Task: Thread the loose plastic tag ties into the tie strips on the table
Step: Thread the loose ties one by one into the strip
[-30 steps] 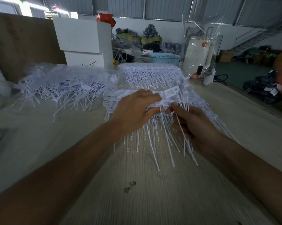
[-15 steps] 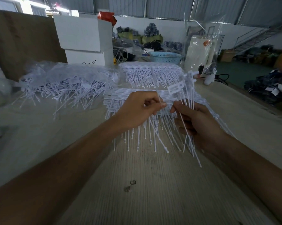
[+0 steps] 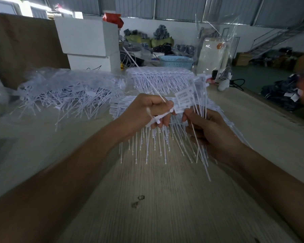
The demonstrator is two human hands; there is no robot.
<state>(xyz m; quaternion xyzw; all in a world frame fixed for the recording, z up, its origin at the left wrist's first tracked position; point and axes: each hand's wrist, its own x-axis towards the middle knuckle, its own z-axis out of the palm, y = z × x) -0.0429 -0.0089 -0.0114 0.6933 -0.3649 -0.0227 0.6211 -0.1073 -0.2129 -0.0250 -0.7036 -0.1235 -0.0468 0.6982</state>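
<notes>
Since half a sec ago my left hand (image 3: 147,113) has pulled one loose tie (image 3: 144,74) up thru, so its long tail now sticks up and away toward the white boxes (image 3: 90,44); before, no tail stood up there. My right hand (image 3: 212,132) has barely shifted.

Landmark = the tie strip (image 3: 165,137) I'm working on, mid-table. Left hand sits on the strip's top edge, fingers curled tight, pinching the loose tie where it meets the strip; a short white end pokes out between my knuckles on the near side. Right hand is at the strip's right end, fingers curled round a bunch of ties (image 3: 200,102) w/ their flat tag heads standing up above the strip, tails hanging down past my palm toward me. The strip's own tails fan out below both hands onto the table (image 3: 165,207).

Behind the strip lies a second strip stack (image 3: 158,76). Left of the strip, well apart, is a messy heap of loose ties (image 3: 69,92) in clear plastic. Beyond the strip, far edge of table, a blue basket (image 3: 175,62); right of that a clear bag (image 3: 216,50) standing up.
</notes>
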